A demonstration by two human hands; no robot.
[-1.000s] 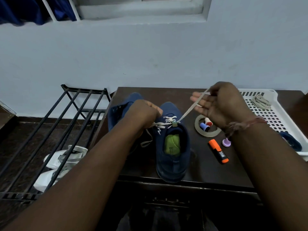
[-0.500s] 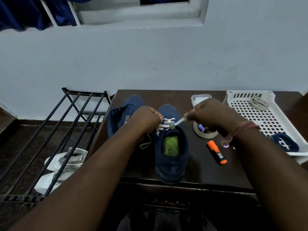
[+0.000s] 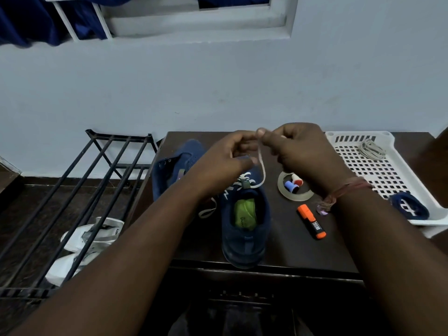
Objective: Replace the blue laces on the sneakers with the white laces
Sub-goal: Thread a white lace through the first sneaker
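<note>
A dark blue sneaker (image 3: 246, 229) with a green insole stands on the dark table (image 3: 286, 243), heel toward me, with a white lace (image 3: 262, 170) threaded through its top eyelets. My right hand (image 3: 295, 151) pinches that lace above the shoe, so it hangs in a loop. My left hand (image 3: 225, 161) hovers over the tongue with fingers curled close to the lace; its grip is hidden. The second blue sneaker (image 3: 174, 166) lies behind my left wrist. A loose lace end (image 3: 208, 210) dangles left of the shoe. A blue lace (image 3: 409, 207) lies in the white tray (image 3: 363, 139).
Right of the shoe are a tape ring (image 3: 295, 190) holding small thread spools and an orange highlighter (image 3: 312, 221). A bundled pale lace (image 3: 372, 149) sits at the tray's back. A black metal rack (image 3: 80, 190) stands left of the table over white shoes (image 3: 82, 241).
My right hand has lifted the white lace up and toward the middle, forming a loop. My left hand has risen from the eyelets to meet it above the shoe.
</note>
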